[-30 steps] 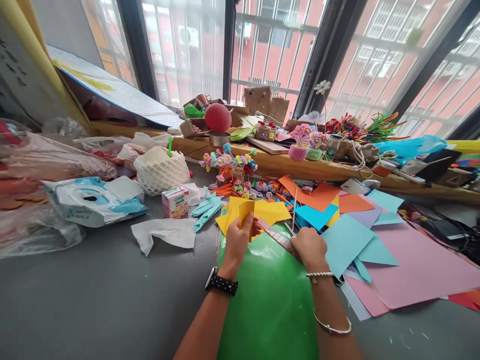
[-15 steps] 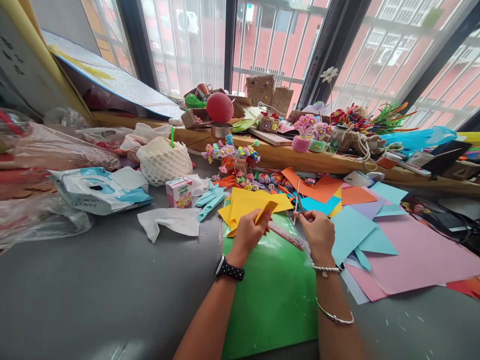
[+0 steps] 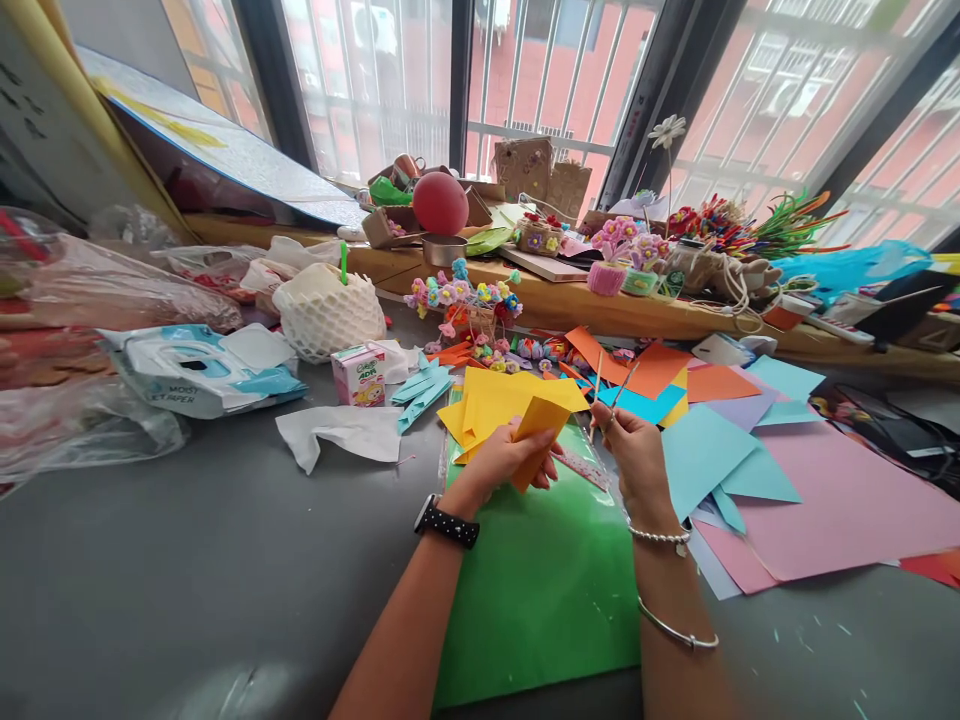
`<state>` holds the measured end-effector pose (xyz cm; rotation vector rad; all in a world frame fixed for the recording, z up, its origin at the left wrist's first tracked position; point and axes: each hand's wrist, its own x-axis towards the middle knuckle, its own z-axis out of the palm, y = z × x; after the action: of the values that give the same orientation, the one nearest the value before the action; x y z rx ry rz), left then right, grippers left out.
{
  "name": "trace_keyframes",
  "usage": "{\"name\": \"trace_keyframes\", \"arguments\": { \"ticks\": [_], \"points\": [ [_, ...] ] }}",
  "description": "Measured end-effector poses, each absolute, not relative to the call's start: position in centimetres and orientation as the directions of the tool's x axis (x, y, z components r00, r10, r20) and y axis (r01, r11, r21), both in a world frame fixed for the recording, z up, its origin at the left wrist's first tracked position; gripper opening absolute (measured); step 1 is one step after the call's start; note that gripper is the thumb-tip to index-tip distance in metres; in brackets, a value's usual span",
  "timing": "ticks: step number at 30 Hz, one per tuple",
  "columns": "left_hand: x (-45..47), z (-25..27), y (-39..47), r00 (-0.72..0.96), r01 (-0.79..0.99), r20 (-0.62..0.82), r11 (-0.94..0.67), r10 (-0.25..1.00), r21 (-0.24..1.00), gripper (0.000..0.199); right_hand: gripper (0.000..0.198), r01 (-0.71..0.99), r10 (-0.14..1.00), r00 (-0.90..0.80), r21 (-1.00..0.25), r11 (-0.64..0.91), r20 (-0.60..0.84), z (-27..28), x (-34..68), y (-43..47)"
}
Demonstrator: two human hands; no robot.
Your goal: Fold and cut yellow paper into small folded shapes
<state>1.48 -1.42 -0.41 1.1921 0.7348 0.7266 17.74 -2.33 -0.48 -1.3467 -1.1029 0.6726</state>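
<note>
Left hand grips folded yellow paper, right hand pinches apparent scissors; we seemingly ready cut, needing careful alignment.

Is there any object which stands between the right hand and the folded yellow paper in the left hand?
Nothing visible, except the slim items at the right hand itself. The patterned strip lies lower, on the green sheet, not blocking the folded yellow paper.
</note>
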Motion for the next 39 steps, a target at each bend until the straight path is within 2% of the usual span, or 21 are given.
{"name": "trace_keyframes", "arguments": {
  "ticks": [9, 13, 15, 19, 22, 27, 29, 32, 35, 39],
  "points": [
    [1.2, -0.6, -1.3, 0.645, 0.029, -0.169, 0.197, 0.746, 0.980, 0.035, 0.036, 0.305, 0.950, 0.136, -0.925, 0.228, 0.280, 0.1, 17.0, -2.8],
    [1.0, -0.4, -1.3, 0.657, 0.063, -0.201, 0.212, 0.727, 0.975, 0.036, 0.036, 0.334, 0.964, 0.069, -0.917, 0.220, 0.256, 0.5, 17.1, -3.0],
    [0.7, -0.2, -1.4, 0.659, 0.047, -0.216, 0.247, 0.720, 0.968, 0.037, 0.035, 0.338, 0.960, 0.088, -0.915, 0.222, 0.265, 0.3, 17.3, -3.0],
    [0.0, 0.3, -1.2, 0.605, -0.137, -0.201, 0.349, 0.771, 0.927, 0.039, 0.034, 0.279, 0.935, 0.248, -0.943, 0.182, 0.254, -0.6, 17.5, -2.4],
    [-0.2, 0.2, -0.8, 0.455, -0.318, -0.221, 0.389, 0.863, 0.864, 0.031, 0.034, 0.200, 0.928, 0.316, -0.970, 0.139, 0.198, -0.8, 17.3, -2.2],
    [0.6, -0.3, -0.4, 0.207, -0.507, -0.184, 0.266, 0.961, 0.820, 0.018, 0.036, 0.108, 0.925, 0.353, -0.988, 0.108, 0.140, -0.8, 16.0, -2.2],
    [1.0, -0.5, -0.5, 0.191, -0.476, -0.127, 0.205, 0.973, 0.855, 0.018, 0.036, 0.053, 0.917, 0.371, -0.989, 0.138, 0.147, -1.0, 15.2, -2.1],
    [1.6, -0.6, -0.7, 0.213, -0.313, -0.031, 0.099, 0.977, 0.945, 0.024, 0.035, -0.013, 0.930, 0.329, -0.984, 0.177, 0.162, -1.3, 13.9, -2.2],
    [1.8, -0.7, -0.9, 0.167, -0.192, 0.023, 0.010, 0.986, 0.981, 0.025, 0.033, 0.005, 0.937, 0.288, -0.979, 0.204, 0.197, -1.4, 13.0, -2.2],
    [1.9, -0.6, -1.0, 0.071, -0.148, 0.018, -0.007, 0.997, 0.989, 0.025, 0.035, 0.059, 0.938, 0.277, -0.978, 0.199, 0.207, -1.4, 12.9, -2.3]
  ]
}}
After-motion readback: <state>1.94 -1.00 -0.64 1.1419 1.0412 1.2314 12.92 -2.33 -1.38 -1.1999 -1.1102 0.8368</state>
